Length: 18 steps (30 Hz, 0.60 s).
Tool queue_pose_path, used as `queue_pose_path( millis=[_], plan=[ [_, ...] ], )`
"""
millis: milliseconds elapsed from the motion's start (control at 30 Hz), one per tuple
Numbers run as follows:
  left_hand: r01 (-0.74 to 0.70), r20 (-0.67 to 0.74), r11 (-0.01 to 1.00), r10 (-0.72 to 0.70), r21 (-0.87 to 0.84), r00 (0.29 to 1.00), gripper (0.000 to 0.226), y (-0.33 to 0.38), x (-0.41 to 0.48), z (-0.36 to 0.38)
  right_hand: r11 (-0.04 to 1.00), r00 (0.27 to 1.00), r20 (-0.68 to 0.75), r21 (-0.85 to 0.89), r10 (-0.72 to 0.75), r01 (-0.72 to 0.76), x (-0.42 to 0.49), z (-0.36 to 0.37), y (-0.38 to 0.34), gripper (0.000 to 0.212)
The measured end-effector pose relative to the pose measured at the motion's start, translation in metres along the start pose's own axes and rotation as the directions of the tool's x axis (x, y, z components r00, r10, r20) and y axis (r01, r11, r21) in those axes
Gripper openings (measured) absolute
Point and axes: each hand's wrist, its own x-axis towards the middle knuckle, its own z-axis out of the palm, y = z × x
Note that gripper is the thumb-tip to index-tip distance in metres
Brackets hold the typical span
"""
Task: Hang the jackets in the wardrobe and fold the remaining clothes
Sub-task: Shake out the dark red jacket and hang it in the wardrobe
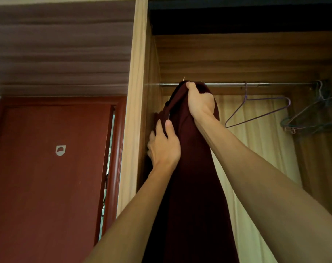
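A dark maroon jacket (191, 177) with a zipper hangs down from the left end of the wardrobe's metal rail (235, 84). My right hand (200, 100) grips the jacket's top right at the rail. Lower and to the left, my left hand (164, 144) holds the jacket's front edge beside the zipper, close to the wardrobe's left wall. The hanger under the jacket is hidden except for a small tip above the rail.
An empty purple wire hanger (256, 111) hangs mid-rail, and several more hangers (313, 118) bunch at the right end. A pale curtain (256, 145) hangs behind. The wardrobe's wooden side panel (134, 111) stands left, with a red door (51, 168) beyond it.
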Motion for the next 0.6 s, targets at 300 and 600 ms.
queue_pose_path(
  millis=[300, 600],
  plan=[
    [-0.107, 0.135, 0.99, 0.093, 0.094, 0.986, 0.076, 0.001, 0.004, 0.018, 0.993, 0.996, -0.012, -0.075, -0.089, 0.088, 0.068, 0.031, -0.008, 0.064],
    [-0.053, 0.242, 0.972, -0.005, 0.23, 0.97, 0.069, -0.042, 0.017, 0.04, 0.985, 1.0, 0.011, -0.174, -0.003, 0.005, 0.107, 0.057, 0.043, 0.051]
  ],
)
